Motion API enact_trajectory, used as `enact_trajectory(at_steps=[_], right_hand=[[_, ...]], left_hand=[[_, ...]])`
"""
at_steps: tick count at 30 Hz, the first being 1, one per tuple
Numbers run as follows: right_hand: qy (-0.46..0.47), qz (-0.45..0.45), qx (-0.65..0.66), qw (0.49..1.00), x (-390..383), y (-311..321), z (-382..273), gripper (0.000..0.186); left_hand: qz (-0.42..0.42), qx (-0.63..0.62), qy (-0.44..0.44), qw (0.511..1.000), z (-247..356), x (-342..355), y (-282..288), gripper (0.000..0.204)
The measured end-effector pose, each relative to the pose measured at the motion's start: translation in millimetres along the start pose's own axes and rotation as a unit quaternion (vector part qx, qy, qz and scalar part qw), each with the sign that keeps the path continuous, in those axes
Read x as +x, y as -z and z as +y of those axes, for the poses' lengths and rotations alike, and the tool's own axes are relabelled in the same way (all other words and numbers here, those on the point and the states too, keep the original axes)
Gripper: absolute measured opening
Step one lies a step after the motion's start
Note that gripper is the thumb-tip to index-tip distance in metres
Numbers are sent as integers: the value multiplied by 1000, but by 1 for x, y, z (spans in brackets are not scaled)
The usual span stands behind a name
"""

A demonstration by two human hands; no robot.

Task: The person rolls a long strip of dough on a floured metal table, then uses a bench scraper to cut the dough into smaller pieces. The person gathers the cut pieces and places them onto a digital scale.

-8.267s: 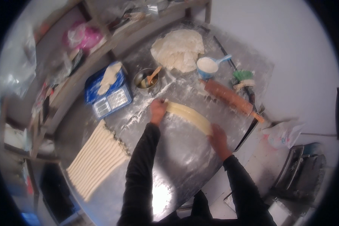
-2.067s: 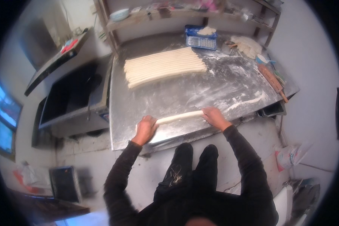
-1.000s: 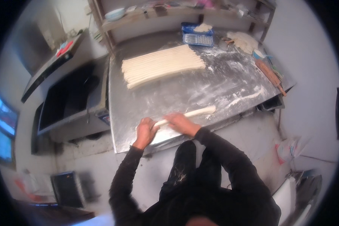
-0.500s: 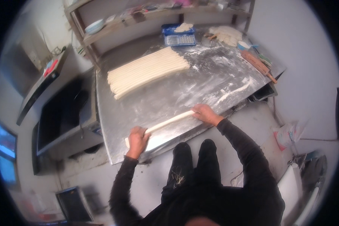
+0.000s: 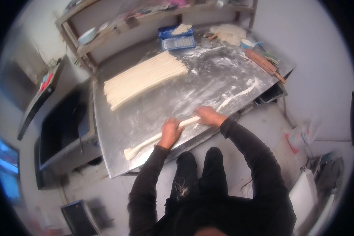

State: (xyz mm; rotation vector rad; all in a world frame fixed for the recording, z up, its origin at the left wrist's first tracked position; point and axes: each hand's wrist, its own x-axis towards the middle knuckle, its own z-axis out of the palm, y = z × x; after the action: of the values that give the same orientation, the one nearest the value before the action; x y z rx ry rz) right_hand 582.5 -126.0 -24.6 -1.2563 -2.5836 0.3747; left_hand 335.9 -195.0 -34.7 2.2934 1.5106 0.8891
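Observation:
A long rope of pale dough (image 5: 147, 143) lies slantwise along the near edge of the dark, floured table (image 5: 141, 118). My left hand (image 5: 171, 133) is closed round it near its middle. My right hand (image 5: 209, 116) grips it close by at the right-hand end, with fingers bent over the dough. Left of my left hand, the rope runs bare to a wider, flattened end on the tabletop. Farther back, many similar dough strips (image 5: 145, 80) lie side by side, touching, in a slanted block.
A rolling pin (image 5: 265, 66) lies at the right edge, near a blue-and-white bowl (image 5: 247, 44). Behind are a slab of dough (image 5: 229, 34) and a blue scale (image 5: 177, 41). A wooden shelf (image 5: 129, 24) spans the back. Loose flour (image 5: 238, 94) streaks the right side.
My left hand has moved right along the dough rope, closer to my right hand. The rope's left part, formerly in its grasp, now lies bare. The whole view has shifted slightly.

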Motion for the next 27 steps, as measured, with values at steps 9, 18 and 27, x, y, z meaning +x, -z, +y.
enact_trajectory(at_steps=[9, 18, 27], right_hand=[[66, 11, -86, 994, -2, 5, 10, 14], [41, -1, -86, 995, -4, 12, 7, 15], [12, -40, -148, 988, 5, 13, -15, 17]], left_hand=[[25, 8, -9, 1000, 1, -19, 14, 24], [50, 89, 25, 994, -63, -119, 110, 25], [23, 90, 55, 994, -112, -178, 182, 29]])
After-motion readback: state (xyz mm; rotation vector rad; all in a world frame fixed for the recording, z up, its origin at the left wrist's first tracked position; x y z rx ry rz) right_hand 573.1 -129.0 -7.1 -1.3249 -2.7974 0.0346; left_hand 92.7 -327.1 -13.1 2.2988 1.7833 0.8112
